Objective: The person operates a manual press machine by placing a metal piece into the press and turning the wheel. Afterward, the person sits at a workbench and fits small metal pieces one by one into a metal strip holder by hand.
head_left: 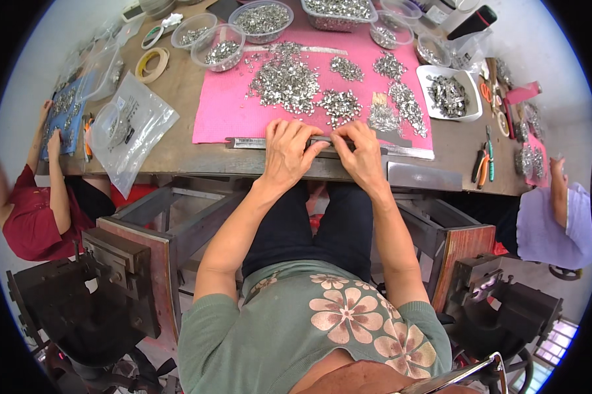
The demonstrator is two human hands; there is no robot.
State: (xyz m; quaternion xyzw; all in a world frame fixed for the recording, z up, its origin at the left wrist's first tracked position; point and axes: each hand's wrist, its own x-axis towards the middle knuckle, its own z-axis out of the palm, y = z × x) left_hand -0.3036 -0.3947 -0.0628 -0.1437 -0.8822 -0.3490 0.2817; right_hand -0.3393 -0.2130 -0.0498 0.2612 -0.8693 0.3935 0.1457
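Note:
My left hand (288, 152) and my right hand (360, 153) meet at the near edge of a pink mat (220, 115), fingertips pinching together over a long flat metal bar (255, 142) that lies along that edge. What sits between the fingertips is too small to make out. Several heaps of small shiny metal pieces (284, 82) are spread across the mat just beyond my hands.
Clear plastic bowls (218, 54) and a white dish (470, 105) hold more metal pieces. Plastic bags (128, 134) and tape rolls (151, 64) lie left; pliers (485, 163) right. One person sits at the left (37, 217), another at the right (558, 217). Heavy metal presses (119, 262) flank my knees.

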